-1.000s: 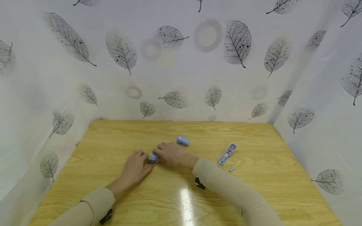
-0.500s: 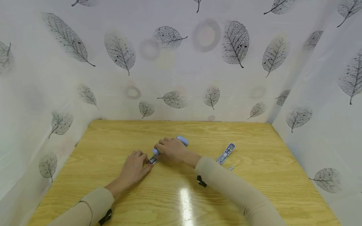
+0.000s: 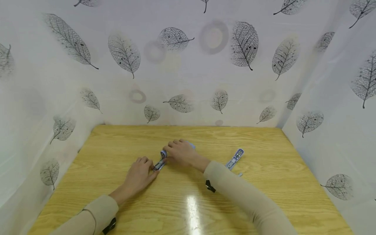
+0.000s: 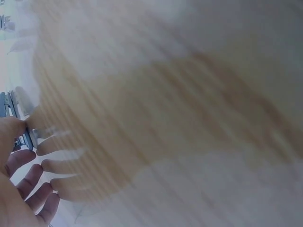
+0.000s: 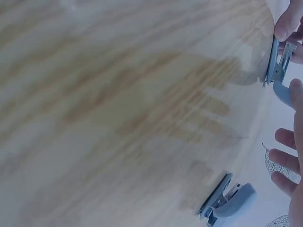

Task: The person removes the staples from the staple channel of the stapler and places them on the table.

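Note:
A small light-blue stapler (image 3: 159, 165) is on the wooden table with its top cover swung up, baring the metal staple channel. My left hand (image 3: 140, 173) pinches its near end between thumb and fingers. At the far end, my right hand (image 3: 182, 153) holds the raised blue cover; the right wrist view shows a fingertip against that cover (image 5: 282, 93), other fingers spread. A second blue stapler (image 5: 232, 201) stands behind my right hand, mostly hidden in the head view. In the left wrist view, the left fingers (image 4: 31, 177) partly hide the stapler (image 4: 23, 139).
On the right lies another blue stapler (image 3: 235, 159), opened out with its metal inside showing. Near it, a small grey piece (image 3: 240, 175) is partly covered by my right sleeve (image 3: 232, 186). Leaf-printed white sheeting (image 3: 188, 75) encloses the table's back and sides.
My right hand has moved away and slightly up, lifting the cover from the stapler's channel. It now hides most of the second stapler. The left hand has stayed in place.

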A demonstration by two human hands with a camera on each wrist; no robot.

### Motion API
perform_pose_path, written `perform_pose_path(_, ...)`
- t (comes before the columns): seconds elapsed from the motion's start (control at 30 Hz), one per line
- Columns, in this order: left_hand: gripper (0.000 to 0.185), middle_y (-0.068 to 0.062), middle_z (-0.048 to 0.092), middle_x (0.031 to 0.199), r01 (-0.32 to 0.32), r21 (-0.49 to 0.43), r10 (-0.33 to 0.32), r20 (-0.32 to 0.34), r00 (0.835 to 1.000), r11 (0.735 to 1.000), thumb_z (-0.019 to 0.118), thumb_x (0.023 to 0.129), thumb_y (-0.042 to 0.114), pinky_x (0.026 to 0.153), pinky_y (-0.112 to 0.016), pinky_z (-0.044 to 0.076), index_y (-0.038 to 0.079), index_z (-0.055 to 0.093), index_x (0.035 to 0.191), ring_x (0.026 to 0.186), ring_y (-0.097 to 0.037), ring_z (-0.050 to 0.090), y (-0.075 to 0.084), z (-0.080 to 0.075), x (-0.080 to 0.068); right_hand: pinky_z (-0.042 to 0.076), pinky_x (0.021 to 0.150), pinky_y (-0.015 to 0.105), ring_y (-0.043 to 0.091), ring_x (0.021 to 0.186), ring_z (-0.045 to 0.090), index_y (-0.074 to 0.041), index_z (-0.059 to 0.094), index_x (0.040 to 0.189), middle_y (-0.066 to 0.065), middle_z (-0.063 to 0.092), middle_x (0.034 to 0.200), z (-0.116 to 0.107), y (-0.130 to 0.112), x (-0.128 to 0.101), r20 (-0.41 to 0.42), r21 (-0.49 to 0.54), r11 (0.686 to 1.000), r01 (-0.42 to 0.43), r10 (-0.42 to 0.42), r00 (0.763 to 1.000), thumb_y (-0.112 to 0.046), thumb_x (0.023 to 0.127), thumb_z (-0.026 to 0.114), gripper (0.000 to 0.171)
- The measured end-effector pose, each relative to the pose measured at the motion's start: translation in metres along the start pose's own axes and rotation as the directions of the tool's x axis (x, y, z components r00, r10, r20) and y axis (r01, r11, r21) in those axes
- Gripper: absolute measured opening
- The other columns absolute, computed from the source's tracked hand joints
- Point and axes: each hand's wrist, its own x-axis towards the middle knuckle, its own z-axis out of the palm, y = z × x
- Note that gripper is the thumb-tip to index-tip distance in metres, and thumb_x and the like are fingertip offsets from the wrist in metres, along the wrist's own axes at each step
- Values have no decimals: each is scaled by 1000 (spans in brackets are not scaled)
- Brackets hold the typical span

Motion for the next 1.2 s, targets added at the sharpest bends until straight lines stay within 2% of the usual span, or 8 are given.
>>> perform_pose_path(0.23, 25, -5, 62, 90, 16, -12, -15, 5, 1000, 1000, 84, 90, 30, 68, -34, 46, 12, 68, 85, 79, -18, 53, 1, 0, 1, 53, 102, 33, 15, 113, 66, -30, 63, 131, -8, 69, 118, 4, 9, 4, 44, -75, 997, -19, 23, 999, -68, 103, 49, 50)
perform_pose_path(0.47, 27, -4, 61, 88, 17, 5, -17, -8, 1000, 1000, 85, 89, 33, 67, -31, 43, 12, 68, 85, 77, -16, 51, 1, 2, 0, 51, 108, 37, 18, 120, 65, -26, 68, 123, -4, 70, 122, 3, 15, 6, 85, -123, 992, -22, 33, 996, -75, 101, 44, 59)
perform_pose_path(0.63, 28, -4, 61, 88, 38, 0, -38, -3, 999, 999, 85, 88, 33, 67, -32, 43, 12, 68, 86, 77, -17, 52, 3, 2, 1, 49, 111, 39, 20, 124, 63, -26, 70, 122, -3, 70, 125, 6, 18, 6, 111, -80, 996, -50, 59, 992, -75, 101, 46, 59)
perform_pose_path(0.8, 28, -5, 62, 90, 53, 5, -53, 7, 999, 999, 84, 89, 34, 68, -34, 44, 12, 68, 87, 80, -19, 54, 3, 3, 1, 50, 111, 39, 21, 127, 63, -25, 67, 133, -2, 69, 132, 3, 17, 3, 92, -40, 995, -97, 100, 991, -70, 102, 49, 57)
perform_pose_path(0.87, 28, -5, 62, 90, 50, 8, -50, 3, 999, 999, 85, 89, 34, 68, -34, 44, 12, 68, 87, 80, -20, 54, 2, 3, 1, 50, 114, 41, 22, 131, 62, -25, 65, 137, -1, 68, 136, -2, 14, 1, 80, 32, 990, -139, 136, 988, -66, 103, 51, 54)
perform_pose_path(0.93, 27, -6, 62, 89, 43, 13, -43, -4, 999, 999, 85, 89, 33, 67, -35, 45, 12, 68, 86, 80, -21, 55, 2, 3, 1, 51, 113, 41, 22, 132, 62, -24, 65, 138, 0, 68, 137, -7, 10, -2, 64, 140, 973, -184, 177, 982, -61, 104, 55, 51)
perform_pose_path(1.0, 27, -7, 63, 89, 44, 15, -44, 0, 999, 999, 85, 89, 32, 67, -36, 46, 12, 68, 86, 80, -22, 56, 3, 2, 0, 53, 110, 41, 22, 129, 63, -22, 66, 136, 1, 69, 135, -11, 6, -6, 45, 271, 936, -223, 219, 975, -55, 104, 60, 46)
perform_pose_path(1.2, 28, -6, 62, 89, 37, 25, -37, -4, 999, 999, 85, 89, 33, 66, -35, 45, 12, 67, 85, 80, -21, 56, 3, 2, -1, 59, 90, 32, 19, 108, 72, -18, 71, 125, 0, 77, 119, -18, -6, -14, 49, 581, 762, -286, 318, 947, -41, 101, 70, 34)
